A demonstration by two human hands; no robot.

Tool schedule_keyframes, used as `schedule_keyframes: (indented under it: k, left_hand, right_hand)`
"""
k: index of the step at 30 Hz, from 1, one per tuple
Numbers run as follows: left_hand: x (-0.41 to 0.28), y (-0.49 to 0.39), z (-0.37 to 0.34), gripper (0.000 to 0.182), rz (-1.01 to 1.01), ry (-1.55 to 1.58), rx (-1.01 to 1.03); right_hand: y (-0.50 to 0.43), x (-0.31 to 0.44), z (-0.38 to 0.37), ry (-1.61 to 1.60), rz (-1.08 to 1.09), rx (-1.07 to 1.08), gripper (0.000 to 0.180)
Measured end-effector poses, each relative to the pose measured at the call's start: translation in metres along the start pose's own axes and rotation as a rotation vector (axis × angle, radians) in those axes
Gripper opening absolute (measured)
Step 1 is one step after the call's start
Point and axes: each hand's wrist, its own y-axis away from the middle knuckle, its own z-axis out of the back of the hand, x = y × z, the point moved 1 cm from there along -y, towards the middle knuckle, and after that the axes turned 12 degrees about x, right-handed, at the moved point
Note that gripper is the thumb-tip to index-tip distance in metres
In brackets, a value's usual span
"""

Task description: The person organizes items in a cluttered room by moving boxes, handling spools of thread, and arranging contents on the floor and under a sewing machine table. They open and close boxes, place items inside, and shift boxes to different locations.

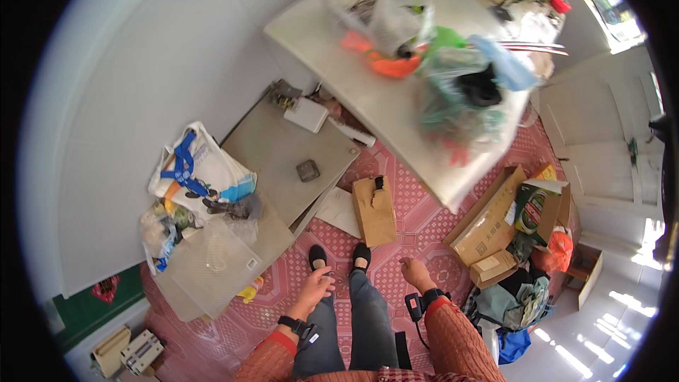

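Observation:
My left hand (pixel 314 287) hangs over my left leg with its fingers apart and nothing in it. Over the patterned floor, my right hand (pixel 415 272) is loosely curled, and no object shows in it. A black strap with a small device sits on each wrist. Just beyond my black shoes (pixel 362 255) stands a brown cardboard box (pixel 377 223) with a torn top. To the left, a small dark square device (pixel 307 170) lies on a grey-topped low table (pixel 276 162).
Ahead, a pale table (pixel 392 101) bears several plastic bags (pixel 461 101). A white tote bag (pixel 207 162) rests on the left surface. Flattened cartons (pixel 485 217), an orange bag (pixel 554 250) and a cloth heap (pixel 512 302) lie at the right. A door (pixel 599 132) stands beyond.

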Motion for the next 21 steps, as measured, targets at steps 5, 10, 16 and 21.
schedule_keyframes:
  k: [5,10,16,21]
  left_hand:
    - [0.039,-0.085,0.012,0.039,-0.051,0.000,-0.015]
    - [0.102,-0.147,0.011,0.036,-0.061,0.122,0.031]
    - [0.165,-0.206,0.001,0.034,-0.203,0.305,0.047]
    - [0.168,-0.224,0.000,0.038,-0.135,0.314,0.144]
  right_hand:
    - [-0.098,0.011,-0.017,0.061,0.019,0.029,0.032]
    - [-0.198,0.025,-0.037,0.049,0.049,-0.038,0.030]
    - [-0.327,0.019,-0.072,0.048,0.201,-0.221,0.057]
    - [-0.422,0.000,-0.073,-0.172,0.041,-0.304,0.066]
